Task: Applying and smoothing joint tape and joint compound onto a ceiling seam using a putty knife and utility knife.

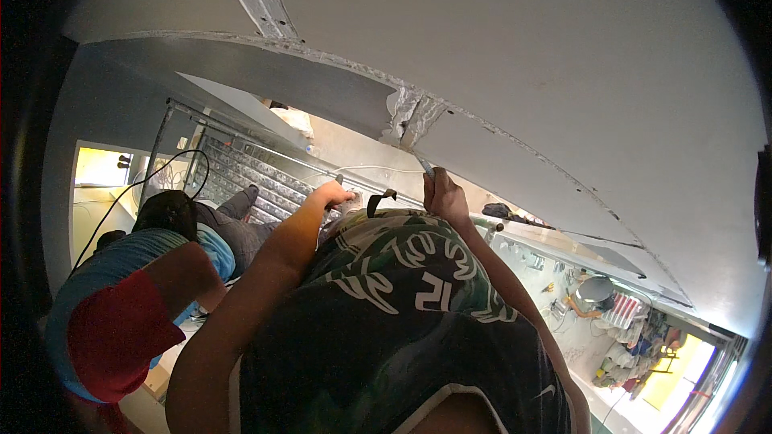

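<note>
My right hand (pixel 445 194) is closed around the grey handle of a slim tool (pixel 426 165) that looks like a putty knife. Its upper end reaches the lower edge of a whitish filled joint (pixel 420 116) in the ceiling panel's drop edge. Lower and to the left, my left hand (pixel 331 194) is curled closed beside a dark piece and a pale lump; what it grips is not clear. A dark strap (pixel 380 202) sticks up between my hands, in front of my patterned shirt (pixel 402 297).
A co-worker in a blue and red top (pixel 129 313) is close on my left, near a metal scaffold rail (pixel 233 133) and a ribbed, splattered platform (pixel 265 169). Ceiling boards (pixel 547 56) spread overhead. A round metal basin (pixel 595 289) and piled items are far below right.
</note>
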`<act>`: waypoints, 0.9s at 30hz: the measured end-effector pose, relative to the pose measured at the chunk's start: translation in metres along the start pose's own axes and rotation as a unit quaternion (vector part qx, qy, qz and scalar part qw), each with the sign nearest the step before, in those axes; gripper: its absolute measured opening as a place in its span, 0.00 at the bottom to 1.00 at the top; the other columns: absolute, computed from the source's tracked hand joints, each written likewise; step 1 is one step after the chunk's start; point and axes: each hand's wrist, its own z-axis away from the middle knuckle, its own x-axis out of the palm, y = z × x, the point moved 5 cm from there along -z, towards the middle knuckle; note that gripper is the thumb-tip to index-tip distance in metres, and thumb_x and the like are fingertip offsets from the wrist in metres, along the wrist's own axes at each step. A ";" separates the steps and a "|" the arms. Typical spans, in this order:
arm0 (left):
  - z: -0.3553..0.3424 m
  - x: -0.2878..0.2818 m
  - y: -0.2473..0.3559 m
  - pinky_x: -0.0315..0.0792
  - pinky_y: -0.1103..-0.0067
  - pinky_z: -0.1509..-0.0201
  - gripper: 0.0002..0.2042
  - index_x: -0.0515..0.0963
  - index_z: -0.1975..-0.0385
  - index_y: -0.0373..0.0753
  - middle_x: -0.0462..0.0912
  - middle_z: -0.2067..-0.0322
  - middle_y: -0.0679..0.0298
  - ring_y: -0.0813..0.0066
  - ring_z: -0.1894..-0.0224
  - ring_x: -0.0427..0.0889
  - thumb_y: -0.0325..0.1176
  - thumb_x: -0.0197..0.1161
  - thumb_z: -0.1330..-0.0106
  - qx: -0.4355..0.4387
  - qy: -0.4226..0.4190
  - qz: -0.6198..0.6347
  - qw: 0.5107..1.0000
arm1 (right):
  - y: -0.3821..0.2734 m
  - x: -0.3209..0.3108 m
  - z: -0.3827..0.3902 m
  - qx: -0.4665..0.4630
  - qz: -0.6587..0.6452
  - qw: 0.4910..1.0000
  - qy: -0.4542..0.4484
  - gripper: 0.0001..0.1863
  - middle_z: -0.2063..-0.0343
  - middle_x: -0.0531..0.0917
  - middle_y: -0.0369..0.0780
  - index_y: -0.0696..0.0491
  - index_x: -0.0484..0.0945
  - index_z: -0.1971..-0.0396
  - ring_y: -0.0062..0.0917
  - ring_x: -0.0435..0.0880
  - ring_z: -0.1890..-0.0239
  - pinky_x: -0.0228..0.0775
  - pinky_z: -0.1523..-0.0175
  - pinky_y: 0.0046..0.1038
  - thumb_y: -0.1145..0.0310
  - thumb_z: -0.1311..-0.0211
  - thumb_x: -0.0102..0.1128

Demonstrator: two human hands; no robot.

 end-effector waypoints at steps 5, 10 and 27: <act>0.015 -0.007 0.043 0.74 0.70 0.76 0.26 0.85 0.73 0.32 0.80 0.82 0.56 0.67 0.82 0.79 0.56 0.72 0.41 -0.025 0.002 -0.024 0.999 | 0.047 0.032 0.022 0.138 0.030 0.985 -0.100 0.12 0.70 0.82 0.56 0.54 0.66 0.60 0.57 0.82 0.71 0.75 0.69 0.55 0.61 0.26 0.52; -0.001 -0.018 0.031 0.72 0.71 0.75 0.27 0.85 0.73 0.34 0.79 0.84 0.58 0.70 0.82 0.76 0.59 0.69 0.40 -0.014 0.003 0.023 1.000 | 0.017 0.010 0.022 0.024 -0.028 0.999 -0.031 0.11 0.78 0.79 0.53 0.55 0.68 0.57 0.55 0.82 0.74 0.72 0.73 0.50 0.63 0.26 0.53; -0.018 0.002 0.087 0.62 0.78 0.74 0.24 0.83 0.48 0.47 0.71 0.67 0.67 0.79 0.78 0.64 0.58 0.58 0.31 0.058 -0.130 0.394 0.908 | -0.031 -0.054 -0.005 -0.019 -0.096 0.994 0.049 0.12 0.71 0.82 0.53 0.59 0.71 0.51 0.51 0.85 0.71 0.75 0.69 0.43 0.73 0.31 0.57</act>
